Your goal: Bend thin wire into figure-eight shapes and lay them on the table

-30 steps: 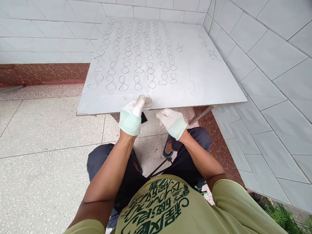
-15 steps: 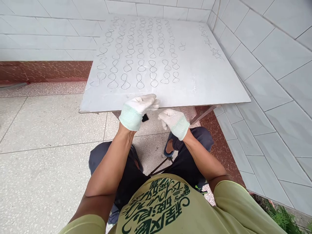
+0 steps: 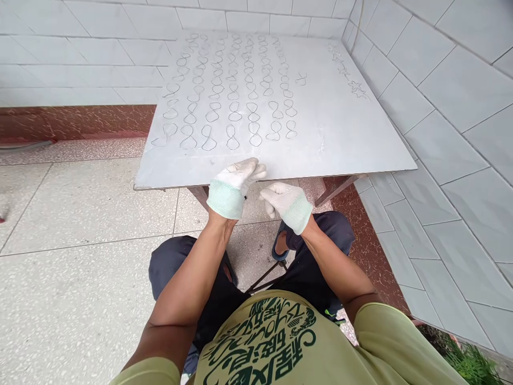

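Observation:
Both my hands wear white knitted gloves with pale green cuffs, and they meet just in front of the table's near edge. My left hand (image 3: 242,175) is closed, its fingers pressed together and pointing right. Close beside it, my right hand (image 3: 278,198) is closed in a pinch. A faint thin wire (image 3: 258,184) shows in the small gap between them; its ends are hidden in the fingers. On the grey-white table (image 3: 344,139) lie several rows of thin wire figure-eights (image 3: 255,133), beyond my hands.
Thin wire stars (image 3: 356,90) lie near the table's right edge, and a small bent wire piece (image 3: 300,79) lies left of them. Tiled walls (image 3: 449,107) stand behind and to the right. Table legs (image 3: 336,190) and my knees are below.
My left hand has shifted slightly right and turned a little, coming nearer my right hand, which stays almost in place. The view has tilted slightly. The wire figure-eights lie as before.

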Action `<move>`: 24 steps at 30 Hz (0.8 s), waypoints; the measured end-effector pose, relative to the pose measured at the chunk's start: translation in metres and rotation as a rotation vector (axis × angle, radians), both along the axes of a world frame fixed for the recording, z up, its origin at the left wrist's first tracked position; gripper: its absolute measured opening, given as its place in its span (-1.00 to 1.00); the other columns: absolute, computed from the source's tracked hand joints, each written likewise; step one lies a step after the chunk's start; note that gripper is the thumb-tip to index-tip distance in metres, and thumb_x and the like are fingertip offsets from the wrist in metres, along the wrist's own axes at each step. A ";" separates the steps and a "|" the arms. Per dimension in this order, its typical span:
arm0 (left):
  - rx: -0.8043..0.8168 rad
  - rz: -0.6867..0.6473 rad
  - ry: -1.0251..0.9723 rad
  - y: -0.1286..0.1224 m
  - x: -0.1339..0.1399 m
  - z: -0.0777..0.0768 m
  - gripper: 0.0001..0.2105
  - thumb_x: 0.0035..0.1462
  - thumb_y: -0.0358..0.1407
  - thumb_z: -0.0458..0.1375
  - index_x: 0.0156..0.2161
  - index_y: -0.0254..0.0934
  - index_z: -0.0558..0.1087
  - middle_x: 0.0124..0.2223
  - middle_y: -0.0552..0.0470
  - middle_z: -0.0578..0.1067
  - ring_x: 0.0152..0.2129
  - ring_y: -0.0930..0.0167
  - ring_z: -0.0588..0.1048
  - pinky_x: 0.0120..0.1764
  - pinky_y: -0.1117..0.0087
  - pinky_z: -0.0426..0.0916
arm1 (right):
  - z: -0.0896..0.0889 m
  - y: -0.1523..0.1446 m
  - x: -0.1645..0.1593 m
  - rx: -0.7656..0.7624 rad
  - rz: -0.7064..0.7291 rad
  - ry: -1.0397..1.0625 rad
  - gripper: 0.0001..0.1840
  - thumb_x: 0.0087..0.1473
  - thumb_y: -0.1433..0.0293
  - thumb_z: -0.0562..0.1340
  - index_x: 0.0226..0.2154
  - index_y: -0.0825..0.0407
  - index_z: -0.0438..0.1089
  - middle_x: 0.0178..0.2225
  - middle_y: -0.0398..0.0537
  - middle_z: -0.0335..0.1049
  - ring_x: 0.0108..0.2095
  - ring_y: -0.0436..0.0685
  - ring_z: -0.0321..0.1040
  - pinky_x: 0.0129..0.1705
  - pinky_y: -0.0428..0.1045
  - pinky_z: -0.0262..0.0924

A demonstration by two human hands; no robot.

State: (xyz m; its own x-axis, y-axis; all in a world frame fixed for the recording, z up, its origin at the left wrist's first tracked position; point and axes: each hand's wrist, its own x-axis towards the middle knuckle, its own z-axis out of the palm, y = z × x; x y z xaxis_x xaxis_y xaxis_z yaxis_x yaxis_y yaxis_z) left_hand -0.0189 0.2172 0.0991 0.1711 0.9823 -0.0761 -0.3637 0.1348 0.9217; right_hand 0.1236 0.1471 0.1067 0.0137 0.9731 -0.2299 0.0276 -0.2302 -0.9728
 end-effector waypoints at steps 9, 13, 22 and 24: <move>-0.045 -0.008 0.087 -0.014 -0.014 -0.002 -0.46 0.01 0.14 0.58 -0.16 -0.30 0.68 -0.07 -0.20 0.74 -0.10 0.17 0.72 0.14 0.10 0.58 | -0.018 0.004 0.013 0.092 0.041 0.166 -0.71 0.26 0.16 0.42 -0.40 -0.03 0.54 -0.65 -0.27 0.40 -0.61 0.00 0.30 -0.41 -0.03 0.25; -0.054 -0.030 0.095 -0.021 -0.014 -0.005 -0.54 -0.13 -0.02 0.66 -0.22 -0.30 0.73 -0.23 -0.07 0.72 -0.21 0.29 0.65 0.10 0.20 0.50 | -0.031 0.003 0.009 0.093 0.070 0.323 -0.67 0.24 0.08 0.49 -0.36 -0.03 0.54 -0.65 -0.31 0.37 -0.62 0.02 0.29 -0.41 -0.01 0.29; 0.041 -0.059 0.133 -0.021 -0.016 -0.006 -0.63 -0.02 0.02 0.58 -0.42 -0.23 0.63 -0.38 0.00 0.61 -0.38 0.34 0.54 -0.14 0.25 0.47 | -0.015 0.006 0.010 0.051 0.050 0.108 -0.60 0.18 0.01 0.47 -0.38 -0.01 0.54 -0.45 -0.11 0.60 -0.39 0.09 0.57 -0.16 0.03 0.49; 0.056 -0.094 0.117 -0.018 -0.019 -0.005 -0.63 0.00 0.02 0.58 -0.43 -0.22 0.62 -0.38 -0.01 0.60 -0.38 0.33 0.53 -0.12 0.23 0.47 | -0.014 0.017 0.014 0.092 -0.001 0.116 -0.61 0.20 0.01 0.44 -0.35 0.00 0.57 -0.39 -0.08 0.62 -0.30 0.09 0.59 -0.09 0.03 0.51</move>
